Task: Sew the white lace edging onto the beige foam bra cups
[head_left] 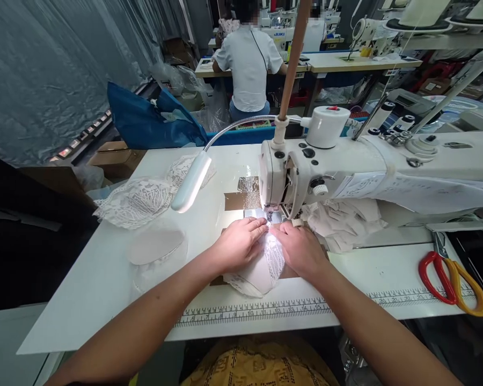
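Observation:
A white lace bra cup piece (261,271) lies on the white sewing table (104,279), its far end under the needle of the white sewing machine (290,177). My left hand (239,244) lies flat on the left part of the piece, fingers stretched toward the needle. On the piece's right side my right hand (301,249) presses down, its fingers close to the presser foot. Both hands hold the fabric down against the table.
More lace cups (137,201) and a plain white cup (155,246) lie at the left. A gooseneck lamp (191,182) hangs over the table. Red and yellow scissors (451,279) rest at the right. Cut fabric pieces (342,220) sit under the machine arm. Another person (249,64) sits ahead.

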`<state>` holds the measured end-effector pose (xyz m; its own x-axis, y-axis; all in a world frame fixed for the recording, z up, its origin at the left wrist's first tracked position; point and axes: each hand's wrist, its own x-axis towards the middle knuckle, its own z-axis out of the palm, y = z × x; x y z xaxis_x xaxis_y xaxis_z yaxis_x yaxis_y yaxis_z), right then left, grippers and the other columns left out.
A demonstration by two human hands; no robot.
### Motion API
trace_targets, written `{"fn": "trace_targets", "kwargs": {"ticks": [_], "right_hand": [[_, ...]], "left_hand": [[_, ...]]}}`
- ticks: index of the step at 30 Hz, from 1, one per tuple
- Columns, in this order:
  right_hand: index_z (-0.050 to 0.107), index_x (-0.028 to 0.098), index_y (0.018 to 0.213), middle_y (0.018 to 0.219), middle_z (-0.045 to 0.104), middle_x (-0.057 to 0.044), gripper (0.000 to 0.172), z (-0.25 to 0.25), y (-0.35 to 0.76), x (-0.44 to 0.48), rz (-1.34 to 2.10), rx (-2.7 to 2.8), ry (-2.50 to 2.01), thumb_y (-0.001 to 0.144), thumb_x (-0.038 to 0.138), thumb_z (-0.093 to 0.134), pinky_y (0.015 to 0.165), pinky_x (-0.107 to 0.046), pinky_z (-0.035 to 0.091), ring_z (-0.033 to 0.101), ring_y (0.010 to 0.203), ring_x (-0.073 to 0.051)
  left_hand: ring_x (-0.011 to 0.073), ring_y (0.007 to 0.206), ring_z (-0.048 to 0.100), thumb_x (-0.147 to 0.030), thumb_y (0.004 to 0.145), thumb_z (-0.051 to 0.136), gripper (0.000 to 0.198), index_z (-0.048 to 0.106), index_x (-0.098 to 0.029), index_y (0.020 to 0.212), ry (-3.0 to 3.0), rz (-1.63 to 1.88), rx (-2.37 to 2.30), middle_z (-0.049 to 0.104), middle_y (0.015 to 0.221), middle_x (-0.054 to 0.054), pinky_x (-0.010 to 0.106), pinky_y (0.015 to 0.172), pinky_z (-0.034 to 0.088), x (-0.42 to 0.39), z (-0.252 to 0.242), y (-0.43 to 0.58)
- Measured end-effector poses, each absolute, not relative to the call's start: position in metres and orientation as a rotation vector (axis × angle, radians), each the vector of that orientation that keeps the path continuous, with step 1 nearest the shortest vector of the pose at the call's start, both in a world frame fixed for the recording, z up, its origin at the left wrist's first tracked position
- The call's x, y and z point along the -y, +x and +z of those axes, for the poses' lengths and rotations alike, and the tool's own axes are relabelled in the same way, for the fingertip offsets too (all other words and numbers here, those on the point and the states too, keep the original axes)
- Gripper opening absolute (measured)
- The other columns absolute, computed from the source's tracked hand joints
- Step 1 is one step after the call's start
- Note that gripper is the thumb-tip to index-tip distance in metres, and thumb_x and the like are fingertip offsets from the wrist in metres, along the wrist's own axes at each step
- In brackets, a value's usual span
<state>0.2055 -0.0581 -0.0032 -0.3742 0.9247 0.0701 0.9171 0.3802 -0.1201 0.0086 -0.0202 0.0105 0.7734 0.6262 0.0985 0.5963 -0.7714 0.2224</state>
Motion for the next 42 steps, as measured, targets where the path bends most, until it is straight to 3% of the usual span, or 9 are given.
{"fn": "trace_targets", "kwargs": {"ticks": [7,12,15,19,22,25,34,39,42], "right_hand": [[0.063,0.023,0.117,0.09,0.065,-0.007,0.043,0.001,0.199,0.053,0.127,2.507,-1.745,0.082,0.006,0.044,0.06,-0.03,0.03,0.055,0.075,-0.018],[0.067,0.023,0.109,0.084,0.064,-0.005,0.038,0.0,0.203,0.053,0.124,2.464,-1.677,0.085,0.008,0.042,0.057,-0.029,0.028,0.054,0.072,-0.017],[0.066,0.023,0.114,0.087,0.066,-0.004,0.045,-0.002,0.21,0.054,0.24,2.401,-1.618,0.082,0.005,0.04,0.059,-0.026,0.033,0.054,0.073,-0.017],[0.067,0.021,0.115,0.102,0.068,-0.007,0.045,-0.003,0.218,0.054,0.375,2.289,-1.607,0.082,0.007,0.04,0.069,-0.026,0.043,0.059,0.083,-0.018],[0.071,0.021,0.106,0.101,0.069,-0.007,0.038,-0.002,0.221,0.054,0.43,2.261,-1.611,0.084,0.01,0.04,0.071,-0.028,0.046,0.062,0.084,-0.019],[0.071,0.02,0.104,0.1,0.07,-0.006,0.036,-0.001,0.224,0.055,0.505,2.241,-1.594,0.086,0.012,0.041,0.071,-0.028,0.046,0.063,0.084,-0.018],[0.067,0.022,0.111,0.087,0.065,-0.004,0.036,0.008,0.223,0.061,0.469,2.482,-1.429,0.087,0.009,0.043,0.065,-0.026,0.037,0.054,0.076,-0.016],[0.066,0.02,0.1,0.079,0.054,-0.002,0.035,0.017,0.223,0.07,0.329,2.803,-1.362,0.08,0.0,0.047,0.063,-0.027,0.029,0.043,0.074,-0.016],[0.064,0.019,0.098,0.081,0.052,-0.003,0.033,0.02,0.224,0.074,0.361,2.829,-1.366,0.079,-0.001,0.047,0.063,-0.027,0.027,0.039,0.074,-0.016]], "left_hand": [[0.0299,0.125,0.051,-0.026,0.089,0.049,0.046,0.054,-0.011,0.132,2.864,0.163,-0.8,0.052,0.139,0.016,0.046,0.103,0.044,-0.008,0.006,-0.002],[0.0312,0.126,0.05,-0.02,0.091,0.045,0.045,0.052,-0.01,0.134,2.874,0.103,-0.791,0.051,0.138,0.018,0.047,0.099,0.047,-0.012,0.009,-0.006],[0.0307,0.123,0.051,-0.015,0.091,0.042,0.039,0.057,-0.011,0.128,2.867,0.239,-0.789,0.052,0.136,0.019,0.047,0.096,0.048,-0.002,0.014,-0.007],[0.0251,0.096,0.059,-0.027,0.092,0.049,0.029,0.062,-0.012,0.113,2.778,0.35,-0.858,0.064,0.107,0.014,0.039,0.081,0.051,0.019,0.017,0.0],[0.0206,0.073,0.056,-0.027,0.095,0.044,0.027,0.065,-0.014,0.084,2.805,0.314,-0.987,0.061,0.077,0.008,0.033,0.065,0.046,0.03,0.012,0.008],[0.0189,0.068,0.053,-0.021,0.094,0.04,0.03,0.06,-0.016,0.073,2.791,0.385,-1.012,0.059,0.071,0.007,0.032,0.063,0.042,0.033,0.006,0.009],[0.0183,0.073,0.053,-0.02,0.093,0.04,0.019,0.054,-0.017,0.08,2.506,0.489,-0.986,0.059,0.078,0.005,0.032,0.069,0.045,0.028,0.006,-0.004],[0.0207,0.088,0.057,-0.02,0.093,0.044,0.018,0.06,-0.016,0.101,2.601,0.512,-0.882,0.063,0.096,0.008,0.033,0.077,0.045,0.03,0.004,-0.004],[0.02,0.084,0.054,-0.017,0.092,0.047,0.024,0.064,-0.019,0.109,2.774,0.469,-0.773,0.063,0.093,0.007,0.035,0.076,0.042,0.032,-0.001,-0.003]]}}
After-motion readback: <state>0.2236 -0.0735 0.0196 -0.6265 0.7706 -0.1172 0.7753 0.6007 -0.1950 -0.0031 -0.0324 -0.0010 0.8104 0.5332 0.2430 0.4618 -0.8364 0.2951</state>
